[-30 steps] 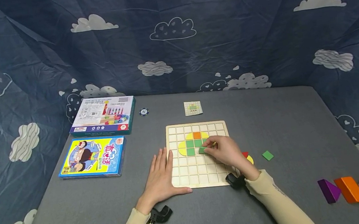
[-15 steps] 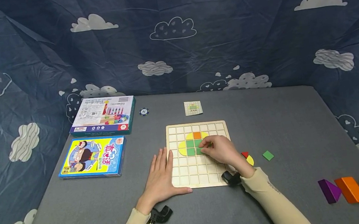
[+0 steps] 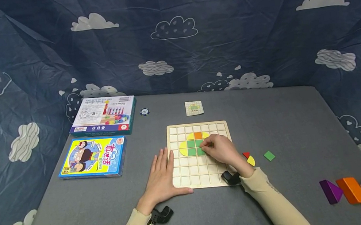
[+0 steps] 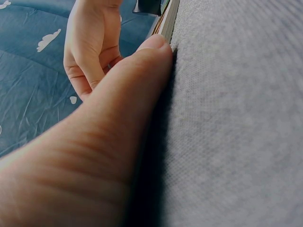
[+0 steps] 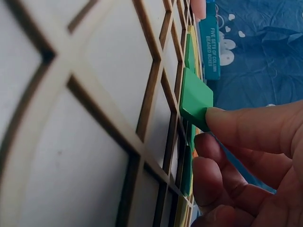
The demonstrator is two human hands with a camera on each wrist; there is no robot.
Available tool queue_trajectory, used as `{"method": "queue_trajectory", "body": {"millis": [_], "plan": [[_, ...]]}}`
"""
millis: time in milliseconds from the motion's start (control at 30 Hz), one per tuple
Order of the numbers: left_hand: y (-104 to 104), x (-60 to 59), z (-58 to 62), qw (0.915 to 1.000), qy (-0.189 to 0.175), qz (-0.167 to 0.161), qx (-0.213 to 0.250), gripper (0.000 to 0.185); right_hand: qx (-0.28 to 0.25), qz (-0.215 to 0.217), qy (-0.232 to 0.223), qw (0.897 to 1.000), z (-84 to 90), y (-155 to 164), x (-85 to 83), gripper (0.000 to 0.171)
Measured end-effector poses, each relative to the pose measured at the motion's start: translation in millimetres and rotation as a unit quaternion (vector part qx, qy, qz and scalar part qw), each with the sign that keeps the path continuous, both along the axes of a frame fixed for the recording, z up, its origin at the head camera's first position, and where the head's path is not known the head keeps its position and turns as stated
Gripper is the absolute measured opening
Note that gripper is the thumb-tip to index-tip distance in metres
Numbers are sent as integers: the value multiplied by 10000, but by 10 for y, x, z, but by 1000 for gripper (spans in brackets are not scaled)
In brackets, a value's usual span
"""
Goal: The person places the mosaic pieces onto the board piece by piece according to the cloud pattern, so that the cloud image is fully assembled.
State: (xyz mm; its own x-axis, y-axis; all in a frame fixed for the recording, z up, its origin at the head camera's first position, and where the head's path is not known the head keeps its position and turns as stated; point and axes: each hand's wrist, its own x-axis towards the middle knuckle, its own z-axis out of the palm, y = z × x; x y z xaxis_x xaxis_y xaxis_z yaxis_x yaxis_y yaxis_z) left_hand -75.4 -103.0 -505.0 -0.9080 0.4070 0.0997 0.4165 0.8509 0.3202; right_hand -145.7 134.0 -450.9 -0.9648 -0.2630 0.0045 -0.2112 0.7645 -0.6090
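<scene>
My left hand (image 3: 161, 180) lies flat, its fingers on the left edge of the wooden grid board (image 3: 194, 170) and its thumb along the near edge. Over the board, my right hand (image 3: 221, 149) pinches a green square tile (image 5: 196, 99) between thumb and fingers. In the right wrist view that tile stands slightly tilted at a cell, one side raised. Beside it in the grid are other green squares (image 3: 191, 144), an orange square (image 3: 197, 135) and yellow rounded pieces (image 3: 183, 149). Part of the pattern is hidden behind the right hand.
Right of the board lie a red triangle (image 3: 246, 154), a yellow piece (image 3: 251, 161) and a green tile (image 3: 269, 156). Farther right are purple (image 3: 331, 191) and orange blocks (image 3: 352, 190). A pattern card (image 3: 194, 108) lies behind; two boxes (image 3: 93, 158) sit left.
My right hand has moved slightly left and brought the green tile from a slanted position into line with a cell beside the other green squares. The left hand has stayed still.
</scene>
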Motion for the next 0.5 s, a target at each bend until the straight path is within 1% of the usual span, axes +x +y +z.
{"method": "queue_trajectory", "body": {"millis": [133, 500], "plan": [[-1, -4, -4, 10000, 21, -4, -2, 133, -29, -24, 2, 10000, -5, -6, -14, 5], [1, -1, -3, 10000, 25, 2, 14, 133, 141, -84, -96, 9998, 0, -24, -49, 5]]}}
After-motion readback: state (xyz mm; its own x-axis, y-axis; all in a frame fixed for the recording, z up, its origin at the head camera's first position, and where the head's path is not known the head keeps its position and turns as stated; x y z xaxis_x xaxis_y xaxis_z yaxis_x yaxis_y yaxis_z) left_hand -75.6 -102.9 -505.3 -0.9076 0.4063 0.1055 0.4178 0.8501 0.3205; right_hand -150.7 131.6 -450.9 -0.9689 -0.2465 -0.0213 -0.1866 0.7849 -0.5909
